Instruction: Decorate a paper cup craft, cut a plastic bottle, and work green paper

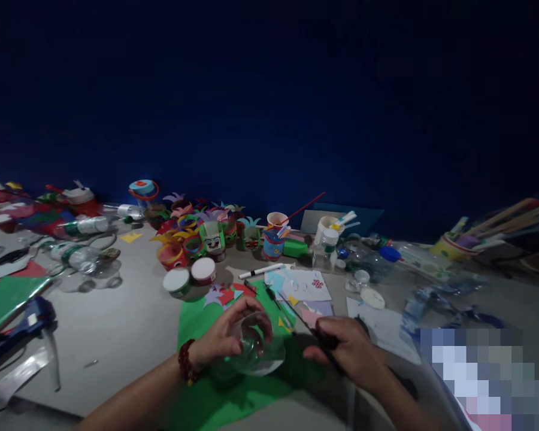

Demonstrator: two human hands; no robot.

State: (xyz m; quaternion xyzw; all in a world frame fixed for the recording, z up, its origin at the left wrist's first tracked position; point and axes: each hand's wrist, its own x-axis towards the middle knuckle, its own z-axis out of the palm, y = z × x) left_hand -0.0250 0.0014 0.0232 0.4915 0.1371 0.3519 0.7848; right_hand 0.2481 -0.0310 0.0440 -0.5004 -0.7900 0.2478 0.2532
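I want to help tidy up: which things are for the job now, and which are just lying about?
Probably for the job:
clear cup, in the left grip
dark slim tool, in the right grip
green sheet underneath

Seemingly just lying about:
white-lidded tubs
plastic bottles, left
bucket, back

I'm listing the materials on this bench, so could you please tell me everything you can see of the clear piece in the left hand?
The clear piece is colourless, rounded and hollow, and looks like thin plastic. Pale glints lie on its curved wall, and green shows through it. The left hand holds it over the green sheet, with the thumb at one side and the fingers curled around it. Blur and transparency hide its exact rim and tilt.
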